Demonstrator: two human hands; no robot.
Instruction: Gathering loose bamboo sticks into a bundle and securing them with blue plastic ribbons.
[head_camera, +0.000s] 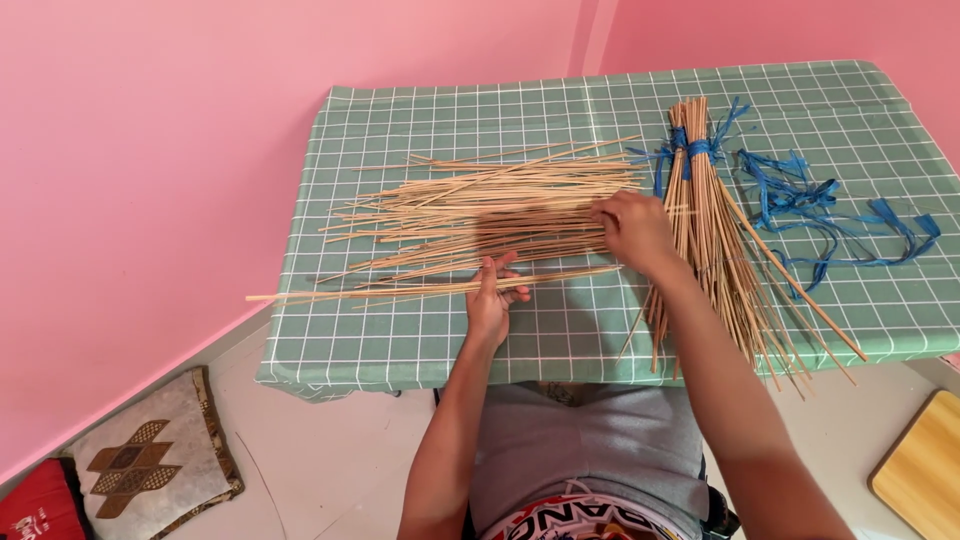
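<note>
Loose sticks (480, 210) are lying fanned out across the middle of the table (420, 340), running left to right, tips pointing left. My right hand (632, 228) is resting palm down on their right ends, fingers curled over the pile and pressing on it; can't tell if any single stick is actually pinched underneath. My left hand (492, 300) is sitting at the near edge of the pile, palm up, fingers half open and pointing away from me. It's holding a thin group of sticks (430, 288) that's lying apart from the main pile, just near of it, and sticking out past the table's left edge.

Right beside my right hand, a tied bundle (712, 220) is lying near to far, bound at its far end with blue strip (690, 148). Its near ends are splaying out and overhanging the near edge of the table. My right forearm is crossing over the bundle's left side.

Further right, loose blue strips (830, 210) are lying tangled on the cloth, apart from the bundle.

The table is wearing a green cloth with a white grid. Pink walls are standing left and far. On the floor at the near left, a grey cushion (155, 455) with a brown pattern is lying next to something red (35, 505). At the near right, a wooden board (925, 465) is showing at the corner, partly cut off.
</note>
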